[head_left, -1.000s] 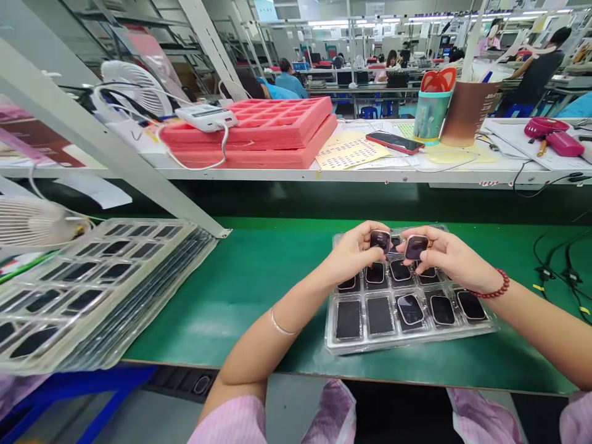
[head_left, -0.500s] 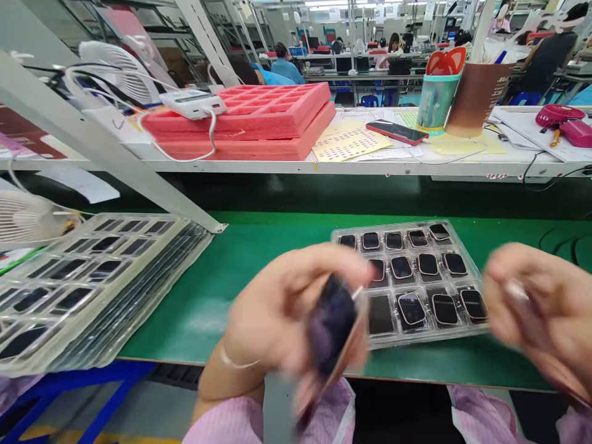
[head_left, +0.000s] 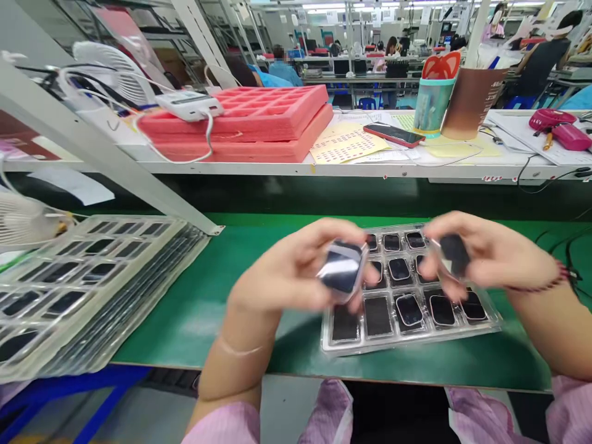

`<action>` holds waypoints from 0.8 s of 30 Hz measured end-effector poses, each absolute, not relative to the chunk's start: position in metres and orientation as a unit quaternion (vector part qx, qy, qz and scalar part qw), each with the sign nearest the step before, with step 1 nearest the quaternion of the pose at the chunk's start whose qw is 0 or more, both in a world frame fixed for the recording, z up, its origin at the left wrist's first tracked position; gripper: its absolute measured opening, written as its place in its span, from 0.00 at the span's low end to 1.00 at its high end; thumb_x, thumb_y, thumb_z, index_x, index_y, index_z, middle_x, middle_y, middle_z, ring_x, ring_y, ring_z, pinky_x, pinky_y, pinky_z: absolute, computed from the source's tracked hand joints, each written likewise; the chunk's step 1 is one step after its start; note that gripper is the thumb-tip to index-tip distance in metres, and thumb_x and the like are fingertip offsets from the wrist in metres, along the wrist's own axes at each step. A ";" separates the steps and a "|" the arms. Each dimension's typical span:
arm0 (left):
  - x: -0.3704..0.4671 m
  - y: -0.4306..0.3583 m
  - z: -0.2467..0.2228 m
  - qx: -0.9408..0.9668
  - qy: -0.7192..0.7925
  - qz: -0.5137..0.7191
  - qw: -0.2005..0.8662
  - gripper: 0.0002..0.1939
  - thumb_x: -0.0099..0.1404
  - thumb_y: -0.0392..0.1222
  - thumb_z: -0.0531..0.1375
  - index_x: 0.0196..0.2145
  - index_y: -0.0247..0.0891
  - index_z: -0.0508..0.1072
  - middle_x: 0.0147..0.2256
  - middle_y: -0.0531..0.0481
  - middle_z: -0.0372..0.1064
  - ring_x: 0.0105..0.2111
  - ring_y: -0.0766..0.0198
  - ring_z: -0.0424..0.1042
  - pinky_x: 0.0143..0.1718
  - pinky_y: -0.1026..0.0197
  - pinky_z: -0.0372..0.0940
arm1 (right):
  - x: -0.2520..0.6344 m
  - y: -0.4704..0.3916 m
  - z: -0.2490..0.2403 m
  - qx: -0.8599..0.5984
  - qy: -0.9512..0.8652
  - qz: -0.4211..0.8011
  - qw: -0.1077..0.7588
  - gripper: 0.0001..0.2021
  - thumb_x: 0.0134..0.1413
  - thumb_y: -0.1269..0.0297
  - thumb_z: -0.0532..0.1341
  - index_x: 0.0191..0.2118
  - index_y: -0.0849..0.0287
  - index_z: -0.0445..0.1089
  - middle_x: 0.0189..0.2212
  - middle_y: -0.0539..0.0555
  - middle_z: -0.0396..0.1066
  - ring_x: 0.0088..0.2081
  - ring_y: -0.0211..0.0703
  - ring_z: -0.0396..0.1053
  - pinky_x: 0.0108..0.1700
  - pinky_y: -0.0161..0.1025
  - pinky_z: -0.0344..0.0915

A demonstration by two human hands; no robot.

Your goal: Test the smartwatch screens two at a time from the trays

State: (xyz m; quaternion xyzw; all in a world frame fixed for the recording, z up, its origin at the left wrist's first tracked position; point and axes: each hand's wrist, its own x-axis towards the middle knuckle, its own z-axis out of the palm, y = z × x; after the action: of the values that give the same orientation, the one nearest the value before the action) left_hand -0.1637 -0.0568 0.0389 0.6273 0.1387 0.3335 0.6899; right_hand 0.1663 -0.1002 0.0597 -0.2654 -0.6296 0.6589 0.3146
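inspection of two watch cases, one in each hand, lifted clear of the tray.

left hand (head_left: pixel 296 274) closed around a watch case (head_left: pixel 342 271), glossy dark face tilted up toward the camera, pinched between thumb and fingers; right hand (head_left: pixel 485 256) closed on a second watch case (head_left: pixel 452 254), blurred, so exact finger placement hard to tell. clear tray (head_left: pixel 411 342) directly beneath and just beyond both hands on the green mat (head_left: pixel 259 259), most pockets filled with more dark cases, the near-left pockets looking flat and possibly vacant. stack of similar trays (head_left: pixel 92 283) well off to the left of the left hand. judged step: checking both pieces mid-air, not yet set down. next move likely calls for a steady turn of each piece without smudging the faces, then square seating into free pockets.
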 end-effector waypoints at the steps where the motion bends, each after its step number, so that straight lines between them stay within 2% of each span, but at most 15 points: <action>1: -0.148 -0.043 0.042 0.638 0.162 0.303 0.689 0.31 0.56 0.41 0.70 0.57 0.41 0.68 0.39 0.45 0.76 0.30 0.63 0.77 0.27 0.67 0.68 | 0.159 -0.083 0.058 -0.299 -0.628 0.632 0.342 0.25 0.56 0.61 0.70 0.58 0.52 0.67 0.46 0.57 0.77 0.37 0.43 0.79 0.33 0.35 0.75; 3: -0.122 -0.019 0.042 0.649 0.193 0.279 0.680 0.32 0.56 0.37 0.70 0.57 0.40 0.66 0.44 0.43 0.75 0.36 0.62 0.78 0.31 0.67 0.69 | 0.145 -0.051 0.047 -0.359 -0.617 0.593 0.372 0.27 0.52 0.68 0.70 0.57 0.53 0.66 0.51 0.58 0.74 0.45 0.46 0.78 0.36 0.35 0.76; 4: -0.112 -0.010 0.038 0.651 0.217 0.279 0.671 0.32 0.57 0.38 0.69 0.57 0.40 0.65 0.46 0.42 0.74 0.37 0.61 0.78 0.31 0.67 0.69 | 0.140 -0.038 0.039 -0.386 -0.612 0.582 0.371 0.26 0.52 0.68 0.69 0.56 0.54 0.66 0.51 0.58 0.75 0.45 0.46 0.78 0.35 0.35 0.76; 6: -0.098 0.002 0.026 0.662 0.284 0.289 0.631 0.25 0.60 0.40 0.66 0.54 0.37 0.67 0.45 0.42 0.73 0.35 0.63 0.77 0.27 0.69 0.65 | 0.135 -0.022 0.021 -0.426 -0.608 0.556 0.374 0.20 0.54 0.67 0.66 0.53 0.57 0.69 0.47 0.58 0.77 0.40 0.44 0.79 0.33 0.33 0.75; 9: -0.090 0.006 0.008 0.676 0.344 0.296 0.580 0.15 0.62 0.42 0.62 0.45 0.32 0.71 0.38 0.44 0.74 0.29 0.67 0.74 0.23 0.70 0.59 | 0.135 -0.016 0.000 -0.445 -0.621 0.519 0.383 0.13 0.55 0.65 0.64 0.47 0.60 0.72 0.38 0.57 0.79 0.31 0.40 0.78 0.28 0.32 0.72; 14: -0.083 0.005 -0.004 0.662 0.358 0.311 0.580 0.19 0.55 0.34 0.63 0.46 0.34 0.70 0.37 0.47 0.75 0.31 0.66 0.74 0.25 0.69 0.60 | 0.138 -0.019 -0.008 -0.442 -0.628 0.503 0.396 0.18 0.50 0.69 0.64 0.49 0.57 0.71 0.44 0.57 0.78 0.36 0.43 0.79 0.31 0.35 0.74; 18: -0.077 0.008 -0.009 0.640 0.367 0.337 0.585 0.18 0.55 0.34 0.61 0.45 0.33 0.70 0.36 0.47 0.75 0.27 0.69 0.72 0.24 0.69 0.59 | 0.138 -0.017 -0.012 -0.443 -0.633 0.498 0.393 0.19 0.50 0.70 0.62 0.50 0.58 0.70 0.42 0.57 0.77 0.36 0.43 0.78 0.31 0.35 0.74; 24: -0.075 0.007 -0.013 0.628 0.360 0.375 0.579 0.17 0.54 0.32 0.60 0.44 0.34 0.69 0.35 0.49 0.75 0.26 0.71 0.71 0.29 0.67 0.64 | 0.139 -0.016 -0.016 -0.440 -0.640 0.495 0.388 0.20 0.48 0.73 0.61 0.50 0.57 0.69 0.46 0.58 0.76 0.36 0.43 0.79 0.32 0.37 0.74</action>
State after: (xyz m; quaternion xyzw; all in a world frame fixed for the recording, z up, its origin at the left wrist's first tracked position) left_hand -0.0746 0.0069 -0.0128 0.6281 0.3597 0.3753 0.5790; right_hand 0.1390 -0.0159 -0.0165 -0.4402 -0.6404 0.4953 0.3883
